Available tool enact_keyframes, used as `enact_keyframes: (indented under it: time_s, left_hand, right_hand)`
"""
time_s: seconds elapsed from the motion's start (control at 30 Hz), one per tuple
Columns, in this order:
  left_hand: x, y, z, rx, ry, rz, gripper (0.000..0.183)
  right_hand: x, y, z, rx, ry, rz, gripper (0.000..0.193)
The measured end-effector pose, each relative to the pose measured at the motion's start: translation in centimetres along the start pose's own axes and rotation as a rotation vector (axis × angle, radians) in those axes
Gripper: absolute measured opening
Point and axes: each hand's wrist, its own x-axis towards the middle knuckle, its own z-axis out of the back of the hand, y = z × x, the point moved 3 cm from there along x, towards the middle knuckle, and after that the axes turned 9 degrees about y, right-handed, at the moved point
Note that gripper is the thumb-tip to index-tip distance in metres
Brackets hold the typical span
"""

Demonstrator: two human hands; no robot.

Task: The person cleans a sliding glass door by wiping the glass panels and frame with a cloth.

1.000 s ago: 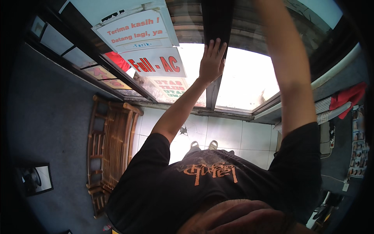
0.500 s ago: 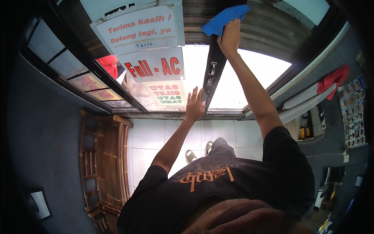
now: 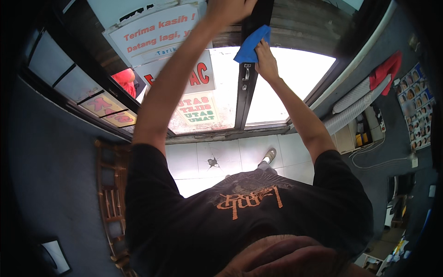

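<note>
Cloth: one blue cloth point(image 3: 250, 45), soft, light, bunches easily; best gripped in a crumpled fold, pressed against the dark door frame point(image 3: 248, 87) above its metal handle point(image 3: 247, 72).
Right hand point(image 3: 265, 60): fingers closed on the cloth.
Left hand point(image 3: 229, 9): high on the frame; finger state cannot be told.
Signs: several paper signs point(image 3: 157, 34) on the glass.

Torso: black short-sleeved T-shirt point(image 3: 258, 217) | Print: orange stylised lettering point(image 3: 249, 199) across the chest, faint grey graphic above it | Sleeves: end above the elbows, forearms bare | Footwear: light-coloured sandal point(image 3: 269, 154) on one foot | Wrists: bare
</note>
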Motion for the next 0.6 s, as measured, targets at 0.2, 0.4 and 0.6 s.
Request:
enact_keyframes:
  time_s: [0.2, 0.4, 0.6]
  left_hand:
    - [11.6, 0.8, -1.9, 0.241, -0.085, -0.459, 0.034]
    - [11.6, 1.4, -6.5, 0.359, -0.117, -0.430, 0.043]
    - [11.5, 2.3, -6.5, 0.441, -0.099, -0.384, 0.049]
  right_hand:
    - [-5.3, 2.0, -5.2, 0.457, 0.106, -0.359, 0.049]
    - [-10.8, 6.4, -5.2, 1.756, -0.220, -1.165, 0.039]
    - [-3.2, 6.9, 3.5, 1.567, -0.732, -0.917, 0.034]
